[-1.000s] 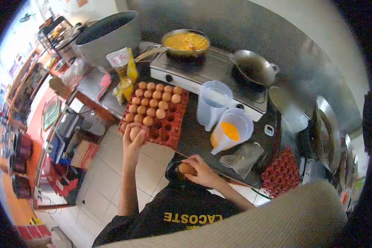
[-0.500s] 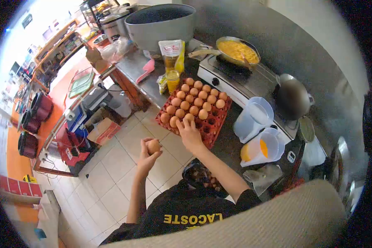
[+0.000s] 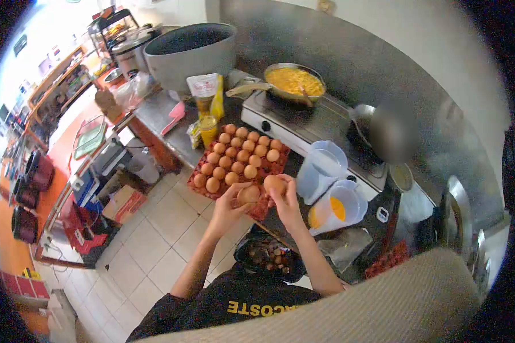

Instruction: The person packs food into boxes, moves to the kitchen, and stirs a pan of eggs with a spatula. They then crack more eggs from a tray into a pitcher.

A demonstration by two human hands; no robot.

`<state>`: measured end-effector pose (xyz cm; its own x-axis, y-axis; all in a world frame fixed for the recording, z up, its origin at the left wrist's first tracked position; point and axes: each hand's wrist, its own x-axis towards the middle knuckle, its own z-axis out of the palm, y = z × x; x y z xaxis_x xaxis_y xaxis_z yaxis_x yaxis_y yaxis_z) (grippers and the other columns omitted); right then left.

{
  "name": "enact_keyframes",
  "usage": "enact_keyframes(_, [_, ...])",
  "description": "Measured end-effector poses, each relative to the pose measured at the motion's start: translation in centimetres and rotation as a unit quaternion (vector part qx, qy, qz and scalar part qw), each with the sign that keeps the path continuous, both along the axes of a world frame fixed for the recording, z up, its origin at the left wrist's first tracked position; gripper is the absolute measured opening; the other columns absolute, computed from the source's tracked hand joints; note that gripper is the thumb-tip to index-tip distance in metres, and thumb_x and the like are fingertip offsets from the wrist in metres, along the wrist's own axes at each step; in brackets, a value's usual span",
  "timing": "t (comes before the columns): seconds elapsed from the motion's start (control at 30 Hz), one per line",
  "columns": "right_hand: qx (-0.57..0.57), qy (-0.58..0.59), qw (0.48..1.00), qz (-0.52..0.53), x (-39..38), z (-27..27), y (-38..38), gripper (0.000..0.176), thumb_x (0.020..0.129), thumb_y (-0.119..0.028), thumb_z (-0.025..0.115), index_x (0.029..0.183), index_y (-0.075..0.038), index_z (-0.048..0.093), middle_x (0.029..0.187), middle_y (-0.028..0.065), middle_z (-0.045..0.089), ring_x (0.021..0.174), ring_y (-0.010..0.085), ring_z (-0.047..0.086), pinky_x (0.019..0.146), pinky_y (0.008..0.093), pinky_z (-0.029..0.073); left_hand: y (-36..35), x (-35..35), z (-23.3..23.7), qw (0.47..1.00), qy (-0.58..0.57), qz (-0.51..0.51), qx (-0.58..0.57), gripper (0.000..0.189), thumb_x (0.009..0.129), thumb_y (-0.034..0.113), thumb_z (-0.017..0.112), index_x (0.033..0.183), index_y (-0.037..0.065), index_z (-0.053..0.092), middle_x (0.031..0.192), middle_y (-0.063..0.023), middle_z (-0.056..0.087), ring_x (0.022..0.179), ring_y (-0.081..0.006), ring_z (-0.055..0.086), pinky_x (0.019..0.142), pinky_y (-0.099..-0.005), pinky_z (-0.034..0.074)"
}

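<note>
Brown eggs fill much of the red egg tray (image 3: 197, 186), with vacant cups at its right side. My left hand (image 3: 230, 210) is closed round an egg (image 3: 249, 195) above the tray's front edge. Close beside it, my right hand (image 3: 288, 202) holds another egg (image 3: 275, 184) between thumb and fingers. To the right stands a clear jug (image 3: 327, 218) with yellow-orange egg inside, and a second translucent jug (image 3: 320, 174) is behind it. Below my hands sits a black-lined bin (image 3: 267, 255) with eggshells in it.
A pan (image 3: 295, 82) of yellow food rests on the white-fronted stove (image 3: 255, 119). A large grey pot (image 3: 190, 60), a sauce pouch (image 3: 205, 94) and a yellow jar (image 3: 208, 129) stand behind the tray. A small white timer (image 3: 382, 214) lies right of the jugs.
My right hand has lifted an egg from the tray and moved beside the egg in my left hand. My left hand has come right, nearer the tray. The camera view has shifted.
</note>
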<state>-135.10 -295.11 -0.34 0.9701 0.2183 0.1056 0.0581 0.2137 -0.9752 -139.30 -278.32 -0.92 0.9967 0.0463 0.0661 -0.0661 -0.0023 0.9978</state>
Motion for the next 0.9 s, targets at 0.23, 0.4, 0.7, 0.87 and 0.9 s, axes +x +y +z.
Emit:
enact_keyframes(0.23, [-0.396, -0.458, 0.764, -0.224, -3.1, 5.4, -8.1, 0.042, 0.082, -0.013, 0.065, 0.119, -0.001, 0.050, 0.126, 0.0213, 0.047, 0.106, 0.0386, 0.050, 0.090, 0.0451, 0.043, -8.9, 4.0, 4.7, 0.981, -0.110, -0.156, 0.037, 0.048, 0.076, 0.003, 0.070, 0.121, 0.003, 0.054, 0.107, -0.0106, 0.064, 0.097, -0.0164, 0.062, 0.084, -0.0309, 0.050])
enact_keyframes(0.4, [-0.411, -0.375, 0.791, -0.253, -3.0, 5.7, -11.8, 0.043, 0.084, -0.013, 0.064, 0.122, -0.002, 0.047, 0.123, 0.0181, 0.049, 0.102, 0.0310, 0.053, 0.089, 0.0409, 0.044, -12.6, 5.1, 6.3, 0.961, -0.085, -0.228, 0.131, 0.052, 0.072, 0.000, 0.066, 0.121, 0.000, 0.049, 0.114, -0.0142, 0.058, 0.105, -0.0219, 0.058, 0.092, -0.0322, 0.045])
enact_keyframes(0.7, [-0.016, -0.003, 0.992, -0.127, -1.6, 3.3, -18.1, 0.034, 0.089, -0.010, 0.055, 0.120, -0.007, 0.041, 0.114, 0.0101, 0.051, 0.104, 0.0179, 0.054, 0.086, 0.0296, 0.046, -16.1, 8.4, 3.4, 0.913, -0.251, -0.271, 0.175, 0.058, 0.082, 0.004, 0.060, 0.135, 0.003, 0.035, 0.125, -0.0153, 0.047, 0.118, -0.0255, 0.046, 0.099, -0.0346, 0.037])
enact_keyframes(0.87, [-0.105, -0.066, 0.984, -0.130, -0.7, 2.4, -20.0, 0.034, 0.087, -0.013, 0.058, 0.117, -0.007, 0.045, 0.107, 0.0073, 0.055, 0.095, 0.0170, 0.058, 0.082, 0.0292, 0.048, -17.7, 8.8, 4.1, 0.936, -0.184, -0.279, 0.112, 0.056, 0.082, 0.005, 0.065, 0.132, 0.003, 0.040, 0.122, -0.0148, 0.048, 0.114, -0.0284, 0.050, 0.093, -0.0347, 0.045])
enact_keyframes(0.9, [-0.156, -0.086, 0.974, -0.143, -0.5, 2.3, -20.3, 0.037, 0.085, -0.015, 0.061, 0.118, -0.007, 0.046, 0.104, 0.0075, 0.057, 0.092, 0.0169, 0.059, 0.081, 0.0296, 0.048, -17.9, 8.9, 4.4, 0.942, -0.162, -0.280, 0.091, 0.054, 0.081, 0.005, 0.066, 0.130, 0.003, 0.043, 0.120, -0.0151, 0.049, 0.113, -0.0299, 0.051, 0.092, -0.0353, 0.047])
